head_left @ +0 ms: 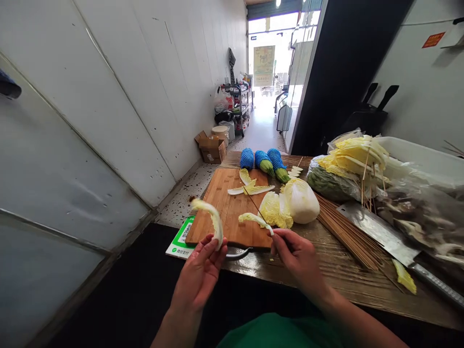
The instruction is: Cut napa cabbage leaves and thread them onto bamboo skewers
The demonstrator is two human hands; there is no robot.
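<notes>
My left hand (203,268) pinches a curved strip of napa cabbage leaf (216,223) upright by its white end, over the near edge of the wooden cutting board (226,203). My right hand (297,256) is closed on a thin bamboo skewer (255,203) that points away to the upper left. Close to its fingers, a second cabbage strip (253,218) appears to be threaded on the skewer. More cut cabbage strips (250,187) lie on the board's far part. Beside the board sits a napa cabbage head (301,200) with loose yellow leaves (274,209).
Right of the cabbage lie a bundle of skewers (348,232) and a cleaver (380,232). Behind are skewered cabbage leaves (357,154), bagged mushrooms (424,212) and zucchini in blue netting (266,163). A green-and-white QR sign (180,241) lies partly under the board.
</notes>
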